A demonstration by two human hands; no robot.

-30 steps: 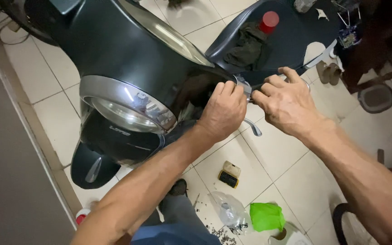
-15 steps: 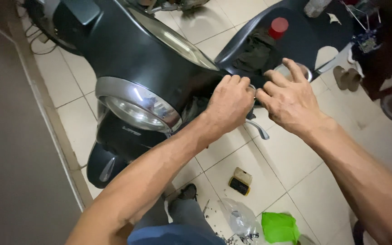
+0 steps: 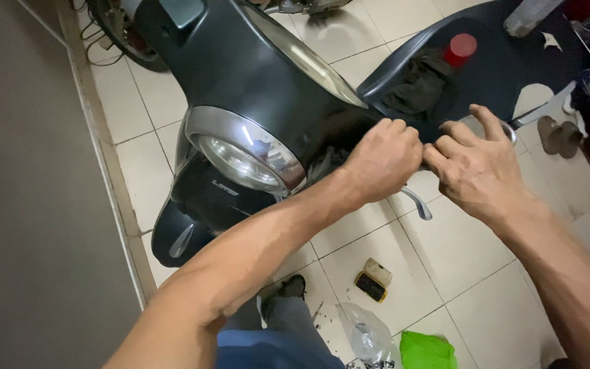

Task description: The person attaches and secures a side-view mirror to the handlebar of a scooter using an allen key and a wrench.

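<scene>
Seen from above, a dark grey scooter (image 3: 254, 75) fills the upper half of the view, its round chrome-rimmed headlight (image 3: 244, 160) at about 9 o'clock from the hands. Both hands meet at the handlebar (image 3: 438, 130) near the middle of the frame. The left hand (image 3: 380, 160) is closed into a fist over the bar, its fingers (image 3: 397, 133) curled together and clamped on it, knuckles up. The right hand (image 3: 476, 167) sits just beside it at 3 o'clock, touching it at the knuckles; its fingers are bent and pressed onto the same bar, thumb raised toward 12 o'clock, though whether they close fully around it cannot be told. A chrome brake lever (image 3: 418, 203) juts out below the hands at 6 o'clock.

On the tiled floor (image 3: 459, 260), at 6 o'clock from the hands, lies a small yellow-and-black block (image 3: 371, 283). Farther down are a clear plastic bag (image 3: 367, 335) and a bright green cloth (image 3: 428, 350). A red cap (image 3: 460, 48) stands on the dark bodywork at 1 o'clock, and a pair of sandals (image 3: 560, 135) lies at 3 o'clock.
</scene>
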